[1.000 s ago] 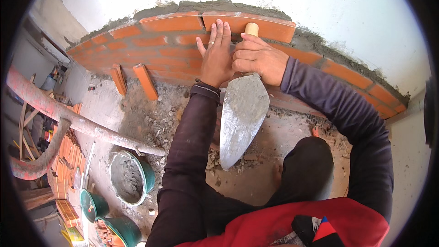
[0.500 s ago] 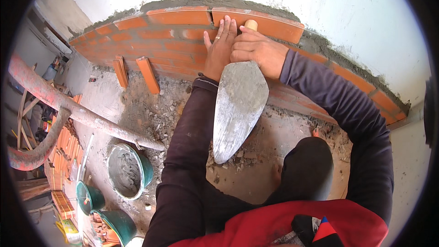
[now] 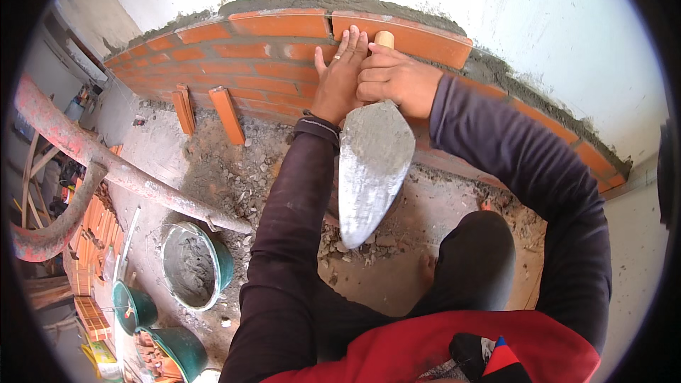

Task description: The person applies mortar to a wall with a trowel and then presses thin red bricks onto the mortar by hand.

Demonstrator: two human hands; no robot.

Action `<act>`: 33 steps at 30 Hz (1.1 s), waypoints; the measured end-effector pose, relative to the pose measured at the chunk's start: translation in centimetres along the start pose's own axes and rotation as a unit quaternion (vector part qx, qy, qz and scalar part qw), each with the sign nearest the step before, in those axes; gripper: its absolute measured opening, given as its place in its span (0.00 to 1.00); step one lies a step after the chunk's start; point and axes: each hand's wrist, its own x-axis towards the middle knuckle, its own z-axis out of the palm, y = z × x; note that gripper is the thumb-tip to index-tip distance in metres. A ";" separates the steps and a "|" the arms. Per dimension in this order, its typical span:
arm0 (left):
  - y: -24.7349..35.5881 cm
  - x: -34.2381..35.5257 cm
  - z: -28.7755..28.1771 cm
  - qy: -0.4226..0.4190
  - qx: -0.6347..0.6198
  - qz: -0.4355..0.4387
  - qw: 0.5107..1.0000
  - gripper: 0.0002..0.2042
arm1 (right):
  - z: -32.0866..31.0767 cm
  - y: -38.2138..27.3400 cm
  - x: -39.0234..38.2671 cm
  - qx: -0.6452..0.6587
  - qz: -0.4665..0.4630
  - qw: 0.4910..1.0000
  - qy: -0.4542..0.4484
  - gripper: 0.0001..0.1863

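My left hand [image 3: 338,79] lies with its fingers stretched out against the face of an orange brick [image 3: 404,34] in the top course of a brick wall [image 3: 245,51]. Close beside it, my right hand [image 3: 397,79] is wrapped round the handle of a pointed trowel [image 3: 376,170]. The wooden butt of that handle sticks out past my fist, up at the brick's face; whether it touches is hard to see. The trowel's blade hangs back toward me, grey with mortar near the handle and scraped shiny lower down. Behind the brick runs a rough band of grey mortar [image 3: 489,67].
Two loose bricks [image 3: 227,115] lean against the wall's foot at left. A mottled metal tube frame [image 3: 142,183] reaches in from the left. Below it stand a green bucket [image 3: 225,269] of mortar, another green bucket [image 3: 188,347] with brick pieces, and stacked bricks [image 3: 99,230]. Rubble [image 3: 245,177] covers the floor.
The trowel's blade has swung slightly, its tip a little to the right and up. Both hands stay at the same brick.
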 end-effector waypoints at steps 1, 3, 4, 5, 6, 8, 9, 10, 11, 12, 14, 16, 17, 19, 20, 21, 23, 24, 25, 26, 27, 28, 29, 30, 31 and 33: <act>0.2 0.1 -0.3 -0.004 -0.021 -0.004 1.000 0.43 | 0.1 0.0 -0.1 -0.007 0.006 1.000 -0.012 0.13; 0.2 0.1 -0.3 -0.009 -0.030 -0.010 0.999 0.44 | 0.2 -0.1 0.1 -0.022 0.014 0.999 -0.035 0.13; -0.1 0.3 -0.2 -0.011 -0.019 -0.010 1.000 0.44 | 0.4 -0.2 0.2 -0.017 0.013 0.999 -0.025 0.14; -0.3 0.4 0.0 -0.013 -0.009 -0.011 1.000 0.45 | 0.6 -0.4 0.3 -0.013 0.012 1.000 -0.015 0.14; -0.3 0.3 -0.3 -0.015 -0.027 -0.006 1.000 0.45 | 0.7 -0.6 0.4 -0.008 0.013 1.000 -0.004 0.14; -0.5 -0.1 -0.8 -0.018 -0.064 0.002 0.998 0.45 | 0.8 -1.1 0.2 -0.024 -0.015 1.000 0.001 0.13; -0.4 0.0 -0.8 -0.008 -0.070 0.001 0.998 0.47 | 0.6 -1.4 0.1 -0.034 -0.027 0.999 0.004 0.13; -0.4 0.1 -0.7 0.001 -0.076 -0.001 0.997 0.50 | 0.6 -1.2 0.0 -0.030 -0.012 0.999 0.002 0.13; -0.3 0.3 -0.7 0.011 -0.082 -0.003 0.997 0.52 | 0.7 -0.8 -0.1 -0.027 0.004 1.000 0.001 0.13; -0.3 0.3 -0.5 0.011 -0.064 -0.004 0.998 0.51 | 0.7 -0.7 -0.1 -0.022 0.019 1.000 0.001 0.13; -0.4 0.3 -0.1 0.012 -0.028 -0.005 1.000 0.50 | 0.9 -1.0 0.0 -0.010 0.021 1.000 0.009 0.13; -0.2 -0.1 -0.5 0.015 -0.079 0.004 0.997 0.50 | 0.7 -1.7 -0.4 -0.007 0.019 1.000 0.011 0.13; -0.1 -0.2 -0.7 0.016 -0.105 0.009 0.994 0.49 | 0.7 -2.4 -0.9 -0.008 0.013 1.000 0.009 0.13; -0.7 -0.4 -0.2 0.015 -0.082 0.004 0.997 0.49 | 0.6 -3.0 -1.0 -0.011 -0.004 1.000 0.020 0.13; -1.0 -0.5 0.0 0.015 -0.070 0.002 0.997 0.49 | 0.8 -3.0 -1.0 -0.012 -0.014 0.999 0.029 0.14; -0.8 -0.4 -0.2 0.010 -0.075 0.008 0.997 0.49 | 1.0 -3.0 -1.3 -0.014 -0.019 0.999 0.036 0.14; -0.4 -0.4 -0.6 0.000 -0.085 0.019 0.996 0.49 | 0.9 -1.9 -1.4 -0.007 0.003 1.000 0.023 0.15; -0.2 -0.3 -0.7 -0.002 -0.079 0.015 0.997 0.49 | 0.9 -1.5 -1.3 -0.010 0.014 1.000 0.023 0.15; 0.0 -0.2 -0.7 -0.005 -0.072 0.010 0.997 0.49 | 1.0 -1.3 -1.4 -0.012 0.026 0.999 0.023 0.16; 0.3 -0.2 -0.8 -0.008 -0.066 0.006 0.998 0.49 | 1.2 -1.3 -1.5 0.000 0.019 1.000 0.022 0.16; 0.4 -0.2 -0.8 -0.011 -0.059 0.003 0.998 0.49 | 1.2 -1.3 -1.5 0.003 0.018 1.000 0.023 0.16; 0.4 -0.2 -0.9 -0.013 -0.053 -0.001 0.999 0.50 | 1.1 -1.2 -1.5 0.007 0.016 1.000 0.023 0.16; 0.5 -0.2 -1.0 -0.016 -0.047 -0.004 0.999 0.51 | 1.1 -1.1 -1.6 0.010 0.015 1.000 0.024 0.16; 0.7 -0.2 -0.9 -0.012 -0.049 -0.003 0.999 0.48 | 1.3 -1.1 -1.8 0.006 0.018 0.999 0.032 0.15; 0.9 -0.1 -0.8 -0.007 -0.052 -0.003 0.999 0.46 | 1.6 -1.1 -1.9 0.001 0.020 0.999 0.039 0.15; 0.8 0.2 -1.1 0.008 -0.064 0.001 0.998 0.40 | 1.5 -1.6 -2.2 0.011 0.035 0.999 0.040 0.14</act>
